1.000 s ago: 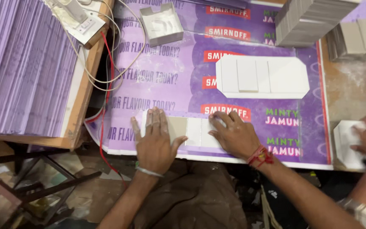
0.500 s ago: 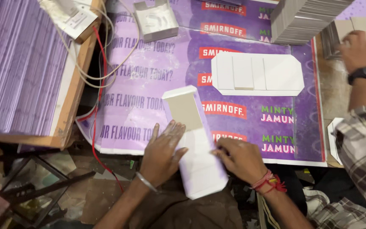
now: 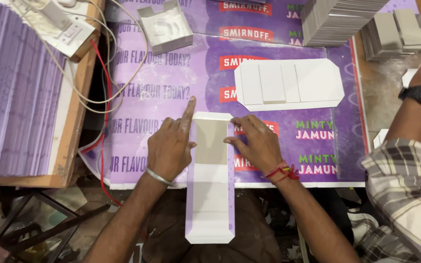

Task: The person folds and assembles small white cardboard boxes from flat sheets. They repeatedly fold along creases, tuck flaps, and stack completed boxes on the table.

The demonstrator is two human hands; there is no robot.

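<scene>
A long white and lilac card box blank (image 3: 211, 195) lies lengthwise on the purple printed sheet (image 3: 171, 73) and overhangs the table's near edge. Grey board panels show in its upper half. My left hand (image 3: 171, 146) presses along the blank's left flap, index finger stretched out. My right hand (image 3: 257, 143) presses the right flap with fingertips on the fold. Neither hand lifts the blank off the sheet.
A second flat white blank (image 3: 288, 84) lies farther back. An open white tray box (image 3: 165, 25) stands at the top. Purple sheet stacks (image 3: 15, 97) fill the left; grey board stacks (image 3: 337, 19) top right. Cables (image 3: 98, 73) trail at the left. Another person's arm (image 3: 415, 122) works at the right.
The blank has been turned from crosswise at the table edge to lengthwise. My hands went from flat on top of it to pressing its two side flaps.
</scene>
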